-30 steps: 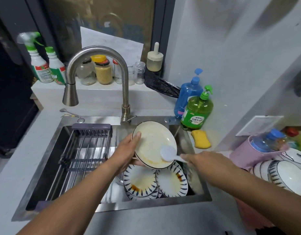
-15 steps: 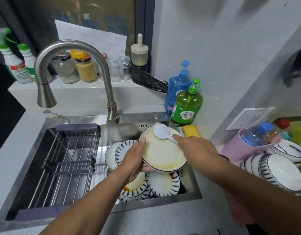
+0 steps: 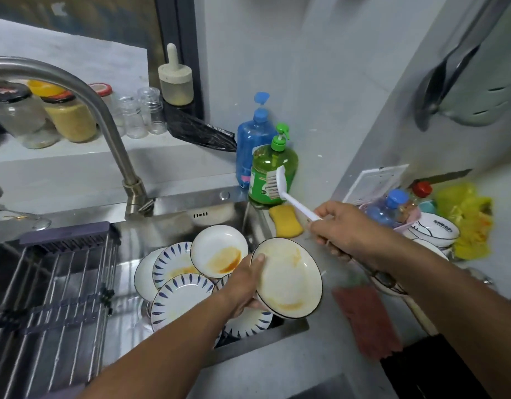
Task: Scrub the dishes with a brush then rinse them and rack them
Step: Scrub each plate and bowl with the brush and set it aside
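- While the left hand (image 3: 245, 286) grips a white plate (image 3: 288, 279) by its left rim, thumb on the face and fingers curled behind it, the plate is tilted up over the right end of the sink (image 3: 173, 226).
- That plate has a thin dark rim and orange smears on its face, thickest near the bottom edge.
- The right hand (image 3: 346, 230) is closed round the handle of a white brush (image 3: 280, 187), held up and to the right of the plate and not touching it.
- The brush head points up, bristles facing left, in front of a green soap bottle (image 3: 273, 165).
- A blue bottle (image 3: 252, 136) stands just behind the green one, and a yellow sponge (image 3: 286, 220) lies on the counter beside the sink's corner.
- Down in the sink lie more dirty plates: a plain white one with an orange stain (image 3: 218, 250), and several with blue dashes round the edge (image 3: 180, 298), overlapping one another.
- A dark wire rack (image 3: 50, 292) spans the left part of the sink, with no dishes on it.
- The tap (image 3: 104, 110) arches over from the back edge.
- Bowls (image 3: 434, 230) are stacked on the counter to the right, near a reddish cloth (image 3: 366, 318).
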